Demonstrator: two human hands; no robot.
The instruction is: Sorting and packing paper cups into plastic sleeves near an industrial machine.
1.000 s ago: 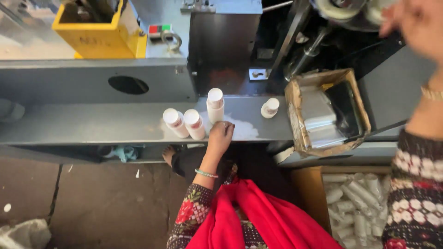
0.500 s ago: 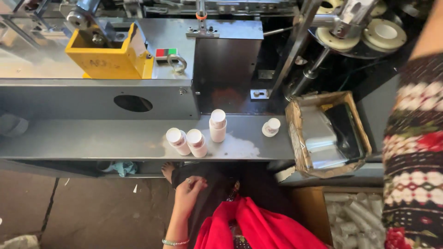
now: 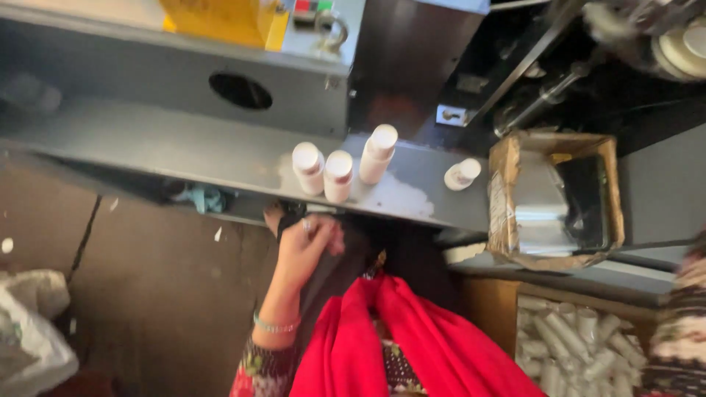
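My left hand [image 3: 303, 248] hangs just below the front edge of the grey metal shelf [image 3: 162, 151], its fingers bent against a dark cloth [image 3: 334, 283] over my lap. It wears a ring and a pale wrist bangle. I cannot see whether it grips the cloth. On the shelf right above it stand three white cylindrical containers [image 3: 338, 175], one of them taller [image 3: 378, 152]. A fourth, shorter one [image 3: 462, 174] stands further right. Of my right arm only a patterned sleeve [image 3: 680, 331] shows at the right edge, and the hand itself is out of frame.
An open cardboard box [image 3: 506, 198] holding pale and dark items sits right of the containers. A bin of several white tubes [image 3: 573, 342] is below it. A yellow box [image 3: 220, 18] tops the machine. Red cloth [image 3: 382, 353] drapes my front. A white bag [image 3: 29, 338] lies on the floor at left.
My left hand dropped from the containers on the shelf down to my lap, then rose a little to the shelf edge. My right arm left the upper right of the view.
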